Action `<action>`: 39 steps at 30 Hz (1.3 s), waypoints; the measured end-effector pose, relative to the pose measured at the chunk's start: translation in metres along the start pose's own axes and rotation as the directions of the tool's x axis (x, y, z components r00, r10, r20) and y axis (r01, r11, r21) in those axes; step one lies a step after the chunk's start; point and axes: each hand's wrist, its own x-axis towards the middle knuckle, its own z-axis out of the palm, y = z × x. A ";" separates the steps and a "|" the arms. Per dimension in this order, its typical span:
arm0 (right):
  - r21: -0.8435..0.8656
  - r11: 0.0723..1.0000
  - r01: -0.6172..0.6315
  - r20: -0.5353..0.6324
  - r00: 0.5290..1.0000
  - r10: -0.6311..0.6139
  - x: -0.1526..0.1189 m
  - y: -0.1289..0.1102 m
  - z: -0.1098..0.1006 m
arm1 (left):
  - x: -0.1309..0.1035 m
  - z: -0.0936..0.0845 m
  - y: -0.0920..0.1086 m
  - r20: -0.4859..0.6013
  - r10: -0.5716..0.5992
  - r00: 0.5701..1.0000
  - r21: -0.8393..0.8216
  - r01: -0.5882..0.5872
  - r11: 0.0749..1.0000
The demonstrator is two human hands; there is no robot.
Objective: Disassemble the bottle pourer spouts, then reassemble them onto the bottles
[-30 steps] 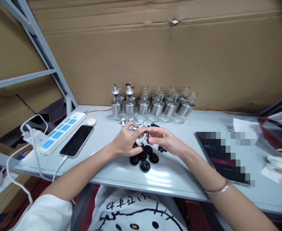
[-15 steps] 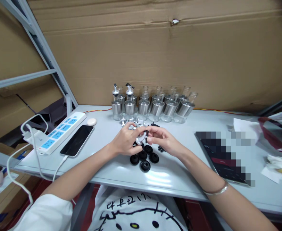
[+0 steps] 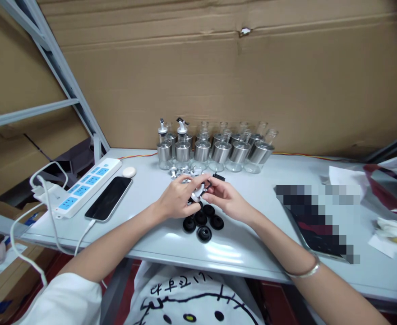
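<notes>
My left hand [image 3: 178, 196] is closed around a white pourer top [image 3: 197, 194], which its fingers partly cover. From the other side, my right hand [image 3: 227, 197] pinches a small black clip-like part [image 3: 208, 184] against that top. Below the hands lie several round black stoppers [image 3: 204, 233] on the table. More white pourer tops [image 3: 173, 172] are heaped just beyond my left fingers, and small black pieces [image 3: 219, 176] lie past my right fingers. Whether the black part is seated on the white top I cannot tell.
Glass bottles with steel sleeves [image 3: 221, 152] stand in rows at the back, two wearing pourers [image 3: 182, 126]. On the left are a power strip [image 3: 86, 187], a phone [image 3: 108, 198] and a white round case [image 3: 129, 172]. A dark tablet-like device [image 3: 315, 225] and crumpled paper [image 3: 393, 229] lie right.
My right hand has shifted slightly left, closer to the left hand. The black part has tilted and moved in against the white pourer top. The left hand stays nearly in place.
</notes>
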 end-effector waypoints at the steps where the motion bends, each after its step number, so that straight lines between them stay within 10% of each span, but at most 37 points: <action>1: -0.016 1.000 0.000 -0.006 1.000 0.000 0.000 0.001 0.000 | 0.000 0.000 -0.001 0.006 0.004 1.000 -0.003 -0.004 1.000; 9: 0.100 0.994 -0.048 0.042 0.998 0.044 0.000 -0.008 -0.008 | 0.007 -0.005 0.002 -0.058 -0.029 0.998 0.007 0.030 1.000; 16: 0.248 0.969 -0.001 -0.156 0.987 0.041 0.001 -0.015 -0.014 | 0.017 0.002 -0.001 -0.127 0.004 0.992 -0.136 -0.021 0.991; 23: 0.379 0.913 0.152 -0.377 0.926 0.002 0.004 -0.022 -0.023 | 0.048 0.006 -0.026 -0.216 -0.341 0.915 -0.343 0.256 0.904; 31: 0.376 0.902 0.211 -0.454 0.891 -0.020 0.005 -0.020 -0.027 | 0.103 0.024 -0.042 -0.036 -0.493 0.869 -0.052 0.491 0.869; 39: 0.286 0.929 0.234 -0.464 0.882 -0.079 0.004 -0.019 -0.028 | 0.108 0.035 -0.035 -0.173 -0.518 0.838 0.135 0.541 0.830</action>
